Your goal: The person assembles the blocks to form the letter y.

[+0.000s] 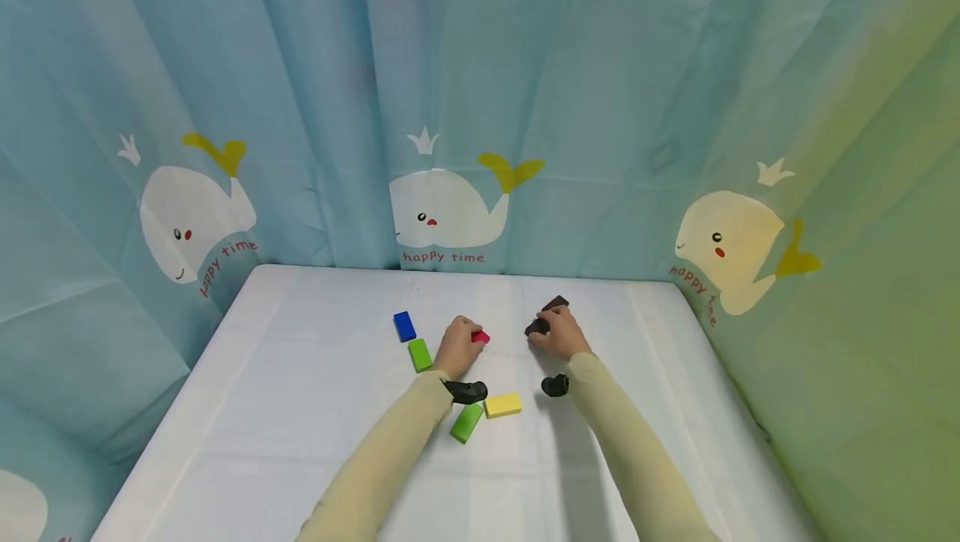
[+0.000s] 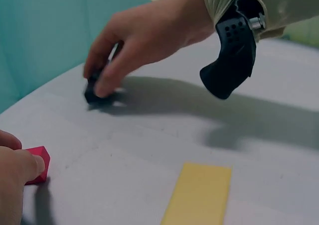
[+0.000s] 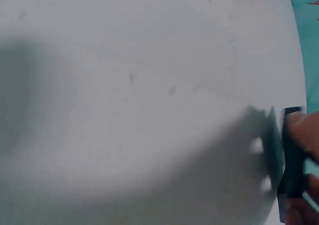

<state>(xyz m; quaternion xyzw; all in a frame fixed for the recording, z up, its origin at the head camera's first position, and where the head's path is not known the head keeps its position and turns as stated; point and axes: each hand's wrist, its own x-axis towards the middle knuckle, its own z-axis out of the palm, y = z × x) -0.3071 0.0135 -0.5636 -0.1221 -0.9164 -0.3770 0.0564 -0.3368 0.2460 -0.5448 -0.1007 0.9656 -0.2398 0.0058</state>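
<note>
A red block (image 1: 482,337) is pinched between the thumb and fingers of my left hand (image 1: 456,347), near the middle of the white table. To the right, my right hand (image 1: 562,333) grips a long dark block (image 1: 537,328), its far end showing beyond the fingers. In the right wrist view this dark block (image 3: 293,168) appears just off the surface, its shadow beside it. Fingers hide its middle, so whether it is one piece or two I cannot tell. The left wrist view shows the red block's (image 2: 44,160) end past the thumb.
Left of my left hand lie a blue block (image 1: 404,326) and a green block (image 1: 420,354). Nearer, beneath the left wrist, are a yellow block (image 1: 503,405) and another green block (image 1: 467,424). A whale-print curtain (image 1: 600,108) surrounds the white table (image 1: 300,409).
</note>
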